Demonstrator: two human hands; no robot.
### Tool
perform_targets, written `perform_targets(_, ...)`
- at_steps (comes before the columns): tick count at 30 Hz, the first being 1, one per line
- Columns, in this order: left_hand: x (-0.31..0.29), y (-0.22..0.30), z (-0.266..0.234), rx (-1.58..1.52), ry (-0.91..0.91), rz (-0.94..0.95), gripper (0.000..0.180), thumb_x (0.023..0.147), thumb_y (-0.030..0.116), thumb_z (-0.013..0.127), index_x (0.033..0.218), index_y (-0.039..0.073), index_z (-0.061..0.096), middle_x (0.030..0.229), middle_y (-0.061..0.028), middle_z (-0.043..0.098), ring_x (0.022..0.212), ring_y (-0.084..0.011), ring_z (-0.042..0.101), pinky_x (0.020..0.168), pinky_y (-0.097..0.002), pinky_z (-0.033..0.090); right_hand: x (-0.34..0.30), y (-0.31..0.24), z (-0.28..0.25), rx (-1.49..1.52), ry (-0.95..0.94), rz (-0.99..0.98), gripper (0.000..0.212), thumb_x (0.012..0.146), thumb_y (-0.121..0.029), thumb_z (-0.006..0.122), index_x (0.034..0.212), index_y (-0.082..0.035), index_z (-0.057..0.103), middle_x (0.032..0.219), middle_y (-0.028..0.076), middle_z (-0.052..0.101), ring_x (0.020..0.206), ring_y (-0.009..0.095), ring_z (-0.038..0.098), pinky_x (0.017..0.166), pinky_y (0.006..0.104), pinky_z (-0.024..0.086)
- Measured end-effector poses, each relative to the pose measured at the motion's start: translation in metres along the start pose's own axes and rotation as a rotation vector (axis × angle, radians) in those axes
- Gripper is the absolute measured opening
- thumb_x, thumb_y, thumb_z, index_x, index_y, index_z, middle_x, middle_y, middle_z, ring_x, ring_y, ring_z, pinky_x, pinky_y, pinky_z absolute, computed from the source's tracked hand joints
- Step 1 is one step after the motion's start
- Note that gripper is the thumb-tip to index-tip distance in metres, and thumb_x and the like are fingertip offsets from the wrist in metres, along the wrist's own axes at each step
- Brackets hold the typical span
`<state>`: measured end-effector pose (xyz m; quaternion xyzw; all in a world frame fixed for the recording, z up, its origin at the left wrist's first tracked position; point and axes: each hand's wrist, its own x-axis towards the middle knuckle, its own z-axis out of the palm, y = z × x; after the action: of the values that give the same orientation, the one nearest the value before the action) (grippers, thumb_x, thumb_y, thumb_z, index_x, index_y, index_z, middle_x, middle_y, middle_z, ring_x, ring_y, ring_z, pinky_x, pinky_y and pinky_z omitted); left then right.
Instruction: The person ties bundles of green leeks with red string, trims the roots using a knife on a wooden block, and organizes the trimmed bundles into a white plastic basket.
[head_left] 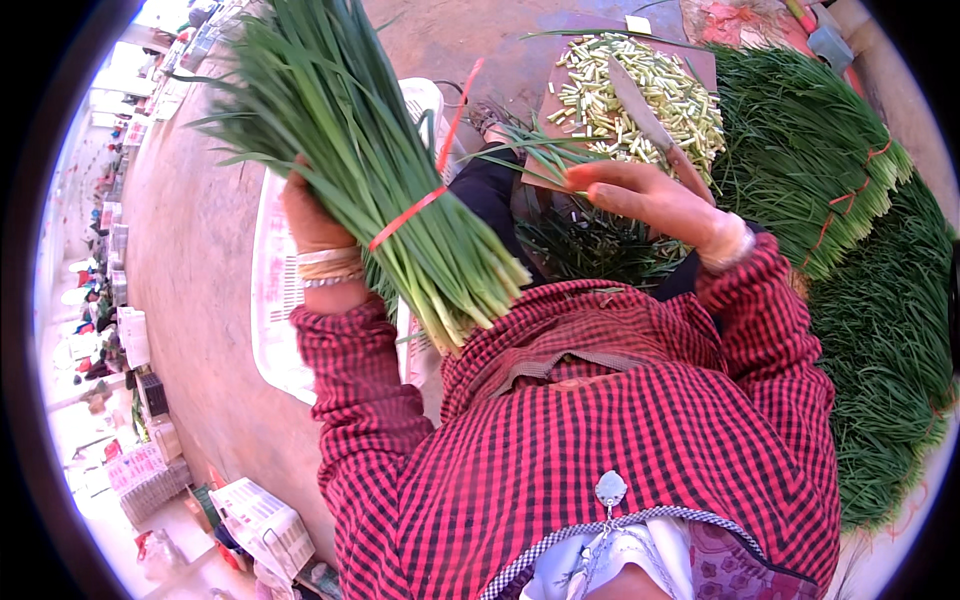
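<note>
Raised at the left is a thick bunch of garlic chives (pixel 375 170), its pale cut ends pointing toward my chest. A red tie (pixel 408 218) circles it near those ends, one loose tail sticking up. My left hand (pixel 318 215) is closed around the bunch's left side, fingers partly hidden by leaves. My right hand (pixel 655 200) has its fingers stretched out beside a few loose green leaves (pixel 550 150); whether they touch is unclear. Beyond it, a knife (pixel 640 110) lies across a heap of chopped pale stem pieces (pixel 590 85) on a board (pixel 705 70).
Tied chive bunches (pixel 790 150) are piled along my right, with more dark green chives (pixel 880 340) below them. A white plastic basket (pixel 275 310) stands at my left, partly behind the held bunch. Trimmed leaves (pixel 600 245) lie below the board. White crates (pixel 265 525) stand farther left.
</note>
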<state>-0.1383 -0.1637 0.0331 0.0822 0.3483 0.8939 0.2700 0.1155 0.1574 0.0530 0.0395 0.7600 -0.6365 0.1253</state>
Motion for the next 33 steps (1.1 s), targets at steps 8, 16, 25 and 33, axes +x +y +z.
perform_targets(8,-0.012,-0.12,0.035,-0.073,0.306,-0.126,0.046,0.1,0.033,0.041,0.129,0.001,0.054,0.129,-0.0144,0.06,0.116,-0.0306,0.059,0.104,-0.0447,0.044,0.04,-0.009,0.07,0.67,-0.17,0.105,0.062,0.092,-0.041,0.065,0.139,-0.004,0.048,0.12,0.009,0.063,0.108,0.014,0.062,0.095,0.0298,0.048)
perform_targets(16,-0.062,-0.105,0.014,1.612,0.112,0.757,0.088,0.071,0.023,0.079,0.145,0.004,0.037,0.148,-0.0181,0.04,0.137,-0.0311,0.039,0.109,-0.0446,0.035,0.022,-0.003,0.052,0.653,-0.012,0.129,0.063,0.09,-0.035,0.067,0.139,-0.002,0.046,0.117,0.007,0.064,0.099,0.011,0.064,0.088,0.0269,0.051)
perform_targets(25,-0.046,-0.077,0.108,1.308,-0.432,0.717,0.069,0.07,0.029,0.08,0.13,0.007,0.054,0.129,-0.0094,0.059,0.118,-0.0286,0.058,0.107,-0.0465,0.033,-0.014,-0.047,0.007,0.945,-0.115,-0.087,0.048,0.103,-0.034,0.046,0.14,-0.002,0.046,0.131,0.008,0.058,0.117,0.019,0.056,0.104,0.0315,0.042)
perform_targets(33,-0.04,-0.131,0.132,-0.135,-0.151,-0.175,0.042,0.089,0.017,0.069,0.126,0.004,0.053,0.11,-0.0072,0.065,0.096,-0.0171,0.065,0.082,-0.0323,0.055,0.01,-0.034,0.038,0.175,0.189,-0.192,0.083,0.083,-0.02,0.077,0.149,-0.003,0.03,0.141,0.008,0.046,0.13,0.018,0.042,0.11,0.0343,0.033)
